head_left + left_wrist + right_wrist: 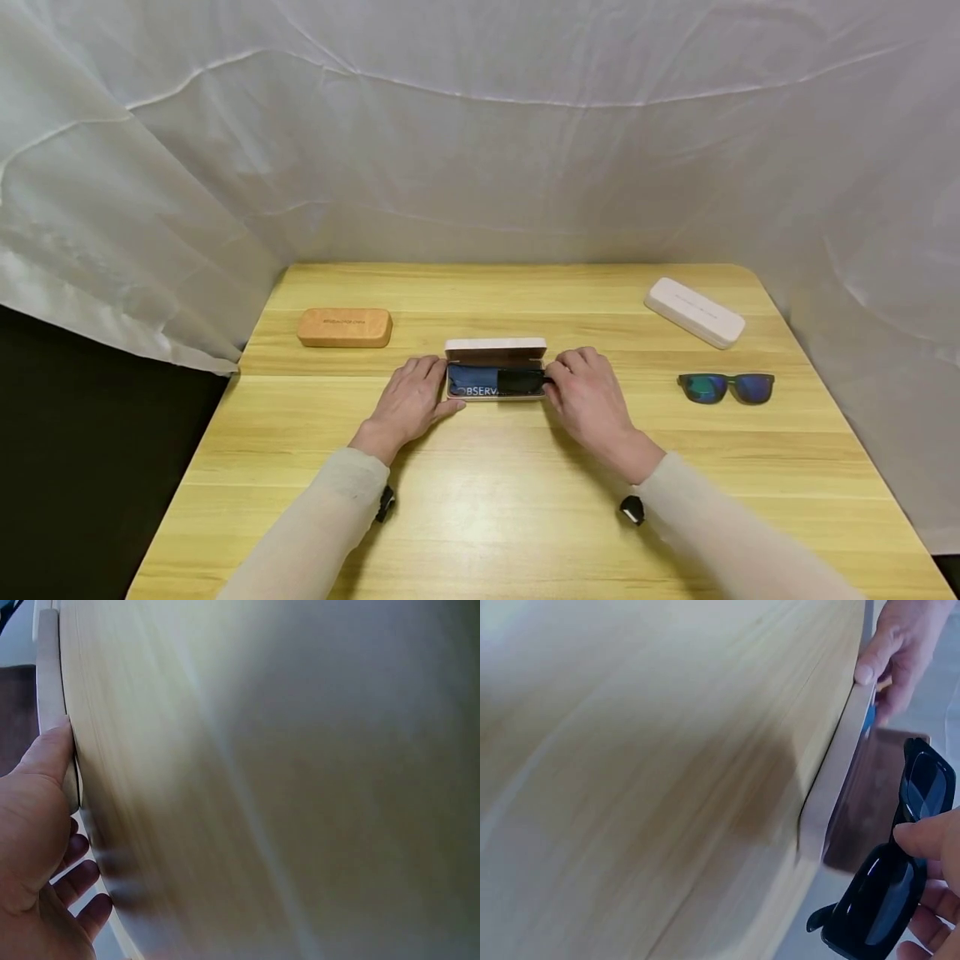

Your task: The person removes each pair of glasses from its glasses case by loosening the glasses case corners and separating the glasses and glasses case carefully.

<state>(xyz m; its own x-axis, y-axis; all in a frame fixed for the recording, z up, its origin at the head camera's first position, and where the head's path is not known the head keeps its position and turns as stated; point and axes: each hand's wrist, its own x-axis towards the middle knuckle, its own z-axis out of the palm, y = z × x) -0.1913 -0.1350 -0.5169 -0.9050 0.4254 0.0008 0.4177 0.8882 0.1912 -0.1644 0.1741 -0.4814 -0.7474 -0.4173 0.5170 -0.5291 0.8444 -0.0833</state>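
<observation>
An open glasses case [496, 343] with a pale shell and brown lining lies at the middle of the table, its lid raised at the back. Inside its left part is a folded blue cloth [472, 380] with white lettering. My left hand [408, 396] holds the case's left end, thumb along the front wall [52, 682] and fingers round behind. Black sunglasses [881, 900] are pinched near the bridge by my right hand [588, 396]; they are over the right part of the case. Whether they touch the cloth cannot be seen.
An orange glasses case [345, 328], shut, lies at the back left. A shut white case [694, 312] lies at an angle at the back right. In front of it rest sunglasses with blue-green lenses [726, 388]. White curtains [480, 167] hang behind the wooden table [495, 500].
</observation>
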